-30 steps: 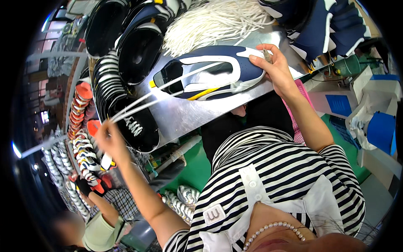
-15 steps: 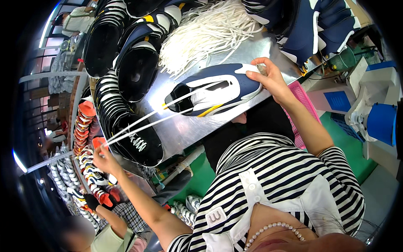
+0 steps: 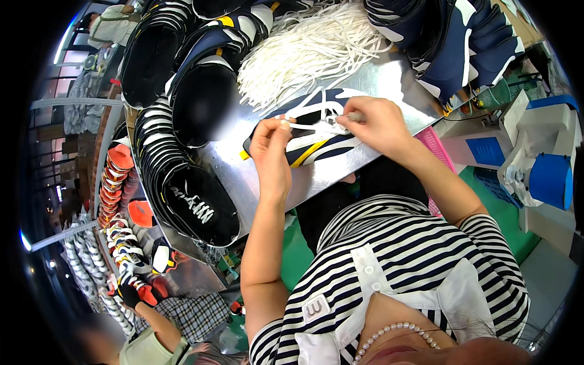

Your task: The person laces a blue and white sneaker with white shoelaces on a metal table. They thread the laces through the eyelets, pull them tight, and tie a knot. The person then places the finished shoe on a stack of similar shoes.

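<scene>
A navy and white shoe upper [image 3: 310, 152] with a yellow stripe lies on the metal table in front of me. White shoelace [image 3: 304, 126] runs across its eyelet opening. My left hand [image 3: 272, 143] pinches a length of the lace above the heel end. Over the toe end, my right hand [image 3: 374, 121] is closed with thumb and forefinger together on the lace, close to the eyelets. A small greyish piece shows at those fingers; I cannot make out what it is.
A heap of white laces [image 3: 304, 58] lies beyond the upper. Nested stacks of black-lined uppers [image 3: 204, 204] line the table's left side, and more navy uppers [image 3: 447, 55] stand at the far right. A pink basket [image 3: 435, 149] sits beside the table; a co-worker's gloved hand [image 3: 129, 293] is at lower left.
My left hand has come back from the far left, where it held the lace stretched out, to the upper. My right hand has moved from the toe edge onto the eyelets.
</scene>
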The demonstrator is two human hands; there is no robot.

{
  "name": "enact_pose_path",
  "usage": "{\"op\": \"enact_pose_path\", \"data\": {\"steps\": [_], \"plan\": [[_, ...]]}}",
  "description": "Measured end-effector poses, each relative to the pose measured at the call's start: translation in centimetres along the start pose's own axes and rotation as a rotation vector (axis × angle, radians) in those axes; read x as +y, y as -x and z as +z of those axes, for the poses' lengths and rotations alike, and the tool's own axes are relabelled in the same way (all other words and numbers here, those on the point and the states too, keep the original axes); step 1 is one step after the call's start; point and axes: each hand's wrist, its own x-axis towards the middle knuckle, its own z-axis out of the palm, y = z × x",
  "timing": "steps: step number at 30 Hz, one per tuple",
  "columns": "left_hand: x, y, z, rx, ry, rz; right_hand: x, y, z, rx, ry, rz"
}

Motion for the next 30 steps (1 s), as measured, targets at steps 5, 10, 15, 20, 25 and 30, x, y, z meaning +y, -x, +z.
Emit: {"op": "enact_pose_path", "data": {"steps": [5,10,15,20,25,30], "plan": [[0.6,-0.2,-1.6,-0.010,0.613,-0.119,-1.0,-1.6,1.7,0.021,0.184,0.009],[0.6,-0.5,-3.3,-0.117,0.941,-0.086,-0.8,-3.0,2.2,-0.097,0.317,-0.021],[-0.1,-0.3,-2.9,-0.098,0.887,-0.156,0.6,-3.6,1.2,-0.266,-0.108,0.051],[0.4,0.0,-2.7,-0.077,0.925,-0.210,2.3,-2.3,2.0,-0.259,-0.471,0.243],[5.8,1.2,-7.0,0.027,1.098,-0.052,1.6,-1.7,1.9,-0.072,-0.451,0.230],[12.6,3.4,-21.5,0.240,1.020,0.269,1.1,-1.4,1.8,-0.039,-0.370,0.213]]}}
